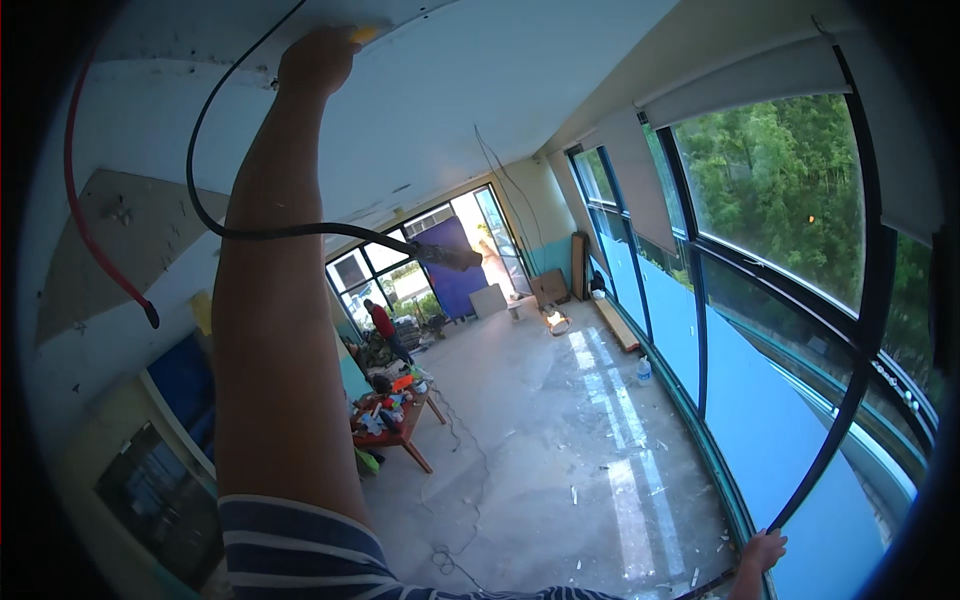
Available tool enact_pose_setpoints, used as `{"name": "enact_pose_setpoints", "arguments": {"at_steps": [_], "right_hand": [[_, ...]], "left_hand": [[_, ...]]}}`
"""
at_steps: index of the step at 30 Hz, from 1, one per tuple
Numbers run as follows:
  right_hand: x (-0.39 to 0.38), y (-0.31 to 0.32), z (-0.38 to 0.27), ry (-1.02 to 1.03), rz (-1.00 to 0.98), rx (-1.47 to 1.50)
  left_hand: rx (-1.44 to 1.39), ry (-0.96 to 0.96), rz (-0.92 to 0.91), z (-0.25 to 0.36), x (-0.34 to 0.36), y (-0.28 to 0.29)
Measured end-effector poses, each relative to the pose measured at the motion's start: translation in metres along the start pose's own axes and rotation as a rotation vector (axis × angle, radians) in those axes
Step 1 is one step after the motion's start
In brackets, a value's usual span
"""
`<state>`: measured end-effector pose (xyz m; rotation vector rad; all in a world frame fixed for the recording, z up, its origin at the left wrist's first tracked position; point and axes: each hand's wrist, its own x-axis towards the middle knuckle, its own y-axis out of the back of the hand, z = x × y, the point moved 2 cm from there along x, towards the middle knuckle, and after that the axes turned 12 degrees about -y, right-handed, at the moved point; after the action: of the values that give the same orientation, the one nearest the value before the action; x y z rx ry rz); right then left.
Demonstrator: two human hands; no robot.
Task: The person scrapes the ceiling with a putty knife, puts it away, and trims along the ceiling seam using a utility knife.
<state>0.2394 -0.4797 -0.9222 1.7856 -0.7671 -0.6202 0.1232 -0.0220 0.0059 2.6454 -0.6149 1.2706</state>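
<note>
My left arm, in a striped sleeve, stretches up to the white ceiling (pixel 470 85). There my left hand (pixel 316 62) is closed on a small yellow object (pixel 363 34) pressed near the ceiling surface; its kind is mostly hidden by the hand. A black cable (pixel 200 140) hangs down and loops across in front of my forearm, with a ragged, greyish end (pixel 448 256). Down at the lower right, my right hand (pixel 766 550) is closed around a dark window frame bar (pixel 832 450).
A red cable (pixel 80 215) dangles at the left. Below stands a wooden table (pixel 405 432) heaped with tools and bags. Wires and debris lie on the concrete floor (pixel 530 440). A person (pixel 382 325) bends at the far end. Tall windows (pixel 770 190) line the right side.
</note>
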Motion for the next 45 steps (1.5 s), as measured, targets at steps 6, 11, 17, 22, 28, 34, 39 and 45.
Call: {"name": "enact_pose_setpoints", "arguments": {"at_steps": [6, 11, 17, 22, 28, 34, 39, 45], "right_hand": [[0.006, -0.015, 0.001, -0.059, -0.064, -0.024], [0.000, -0.011, 0.002, -0.033, -0.033, -0.007], [-0.002, 0.003, -0.004, -0.024, -0.053, -0.030], [0.021, -0.028, 0.019, -0.015, 0.013, 0.017], [-0.002, 0.001, 0.000, -0.017, -0.047, 0.014], [0.002, -0.009, 0.002, 0.009, -0.052, 0.007], [0.008, -0.023, 0.006, 0.044, -0.040, 0.020], [0.008, -0.023, 0.003, -0.012, -0.078, 0.046]], "left_hand": [[-0.021, -0.009, 0.020, 0.004, 0.010, 0.000], [-0.030, -0.036, 0.053, -0.003, 0.019, -0.010], [0.010, -0.098, 0.072, -0.010, 0.014, -0.018], [0.208, 0.084, -0.234, -0.073, -0.034, -0.053], [0.150, -0.029, -0.069, -0.108, -0.111, -0.042], [0.080, -0.177, 0.190, -0.041, -0.027, -0.014], [0.059, -0.159, 0.127, -0.023, 0.009, -0.009], [-0.007, -0.166, 0.219, -0.013, 0.015, -0.021]]}}
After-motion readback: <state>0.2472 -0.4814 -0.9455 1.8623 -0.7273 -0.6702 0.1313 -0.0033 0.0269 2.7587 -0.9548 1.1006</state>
